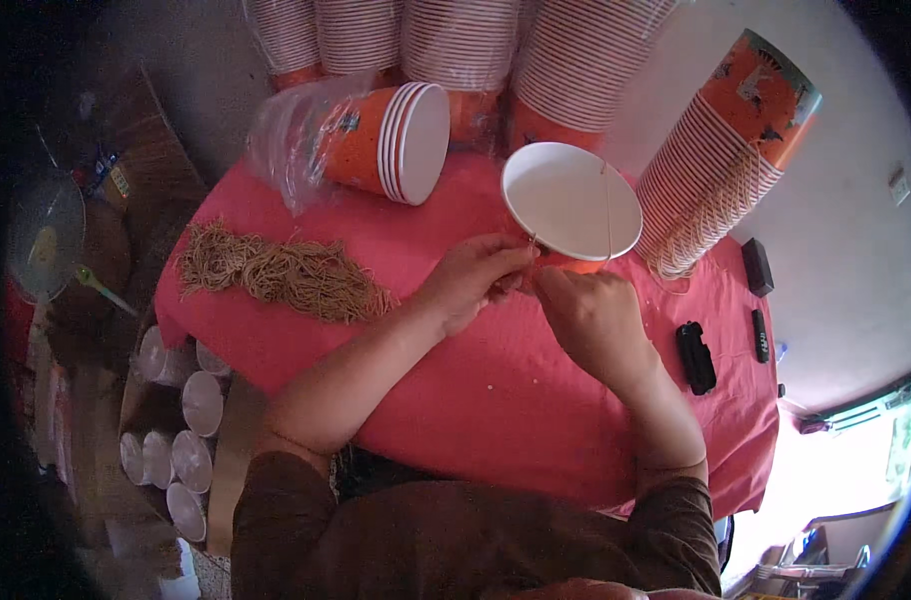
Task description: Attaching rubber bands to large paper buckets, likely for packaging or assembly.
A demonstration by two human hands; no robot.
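Note:
A large orange paper bucket (559, 190) with a white inside and rim is tilted toward me at the table's middle. Thin tan cord (608, 205) runs across its mouth near the right side, and a short bit shows at the rim by my fingers. My left hand (481, 278) is closed, thumb and forefinger pinching the cord at the bucket's near left edge. Close beside it, my right hand (594, 315) is curled against the near side of the bucket. What its fingers hold is hidden behind the knuckles.
A bundle of tan cords (276, 272) lies left on the red tablecloth (456, 400). Behind stand wrapped bucket stacks (461, 50), with a short stack (361, 140) on its side. A tall corded stack (696, 170) leans right, near black objects (696, 357). Clear tubs (204, 403) sit lower left.

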